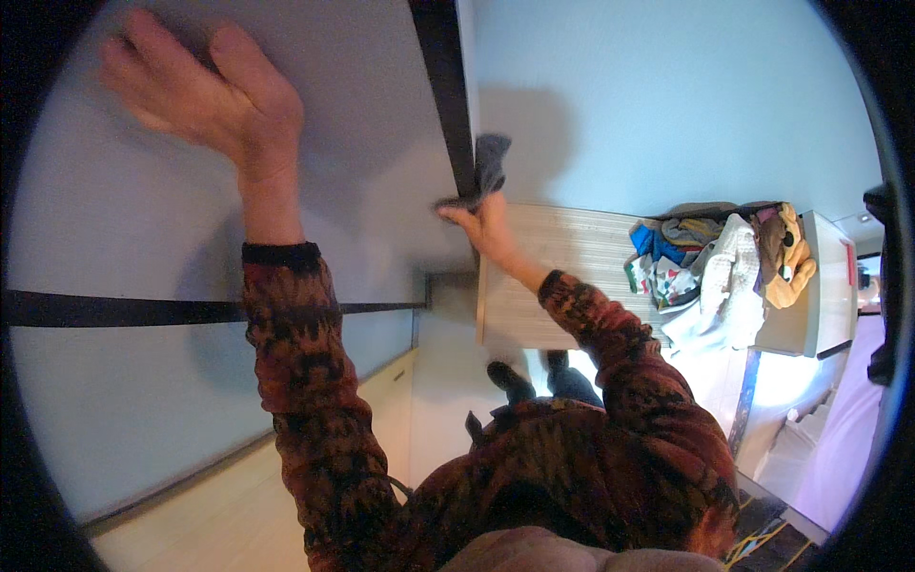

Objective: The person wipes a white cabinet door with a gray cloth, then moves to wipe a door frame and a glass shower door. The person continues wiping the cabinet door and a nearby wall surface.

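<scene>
My right hand (490, 232) grips a dark grey cloth (492, 157) at the black edge strip (444, 76) of a large pale grey panel (372, 114). The cloth is bunched, with one end standing up above the fingers and another part sticking out left past the thumb. Motion blurs it slightly. At the upper left, my left hand (210, 95) is raised in front of the panel, fingers loosely bent and thumb apart, holding nothing. Whether its fingertips touch the panel I cannot tell.
A light wood-grain cabinet top (562, 276) stands to the right against a pale blue wall (686, 105). Clothes (724, 276) and a tan plush toy (789, 257) are heaped on it. A black strip (124, 311) crosses the panelling at left. My feet (515, 379) are below.
</scene>
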### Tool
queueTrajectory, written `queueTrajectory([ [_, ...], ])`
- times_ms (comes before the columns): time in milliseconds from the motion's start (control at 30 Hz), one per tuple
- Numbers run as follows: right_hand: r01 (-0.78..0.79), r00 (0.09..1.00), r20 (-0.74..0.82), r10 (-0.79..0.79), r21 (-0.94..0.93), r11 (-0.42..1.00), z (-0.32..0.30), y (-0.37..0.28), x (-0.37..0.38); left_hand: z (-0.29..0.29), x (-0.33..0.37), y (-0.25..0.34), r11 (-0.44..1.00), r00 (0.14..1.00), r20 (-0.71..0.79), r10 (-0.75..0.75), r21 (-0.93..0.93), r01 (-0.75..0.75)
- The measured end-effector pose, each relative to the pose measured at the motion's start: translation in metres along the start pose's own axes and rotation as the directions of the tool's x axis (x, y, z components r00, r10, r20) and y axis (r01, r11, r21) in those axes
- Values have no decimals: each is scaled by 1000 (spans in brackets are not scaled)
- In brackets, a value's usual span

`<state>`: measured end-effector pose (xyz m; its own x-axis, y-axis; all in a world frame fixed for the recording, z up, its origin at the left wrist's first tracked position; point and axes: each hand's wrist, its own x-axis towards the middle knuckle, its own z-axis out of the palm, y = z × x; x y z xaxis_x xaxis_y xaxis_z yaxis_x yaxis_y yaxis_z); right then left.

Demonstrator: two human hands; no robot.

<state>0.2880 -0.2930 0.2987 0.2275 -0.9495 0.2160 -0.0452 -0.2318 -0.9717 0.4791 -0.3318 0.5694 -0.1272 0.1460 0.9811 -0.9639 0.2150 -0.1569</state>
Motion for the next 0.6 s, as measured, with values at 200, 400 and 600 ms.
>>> queueTrajectory([
  [200, 722, 645, -103, -757, -243, 648, -35, -215, 100, 1, 3, 7, 992, 996, 11, -92, -89, 92],
  [400, 815, 558, -247, -792, -14, 579, -54, -281, 186, -4, 1, 10, 992, 996, 43, -78, -96, 82],
  [600, 619, 737, -311, -600, -48, 784, -36, -137, 142, -3, 2, 14, 986, 989, 62, -134, -90, 140],
])
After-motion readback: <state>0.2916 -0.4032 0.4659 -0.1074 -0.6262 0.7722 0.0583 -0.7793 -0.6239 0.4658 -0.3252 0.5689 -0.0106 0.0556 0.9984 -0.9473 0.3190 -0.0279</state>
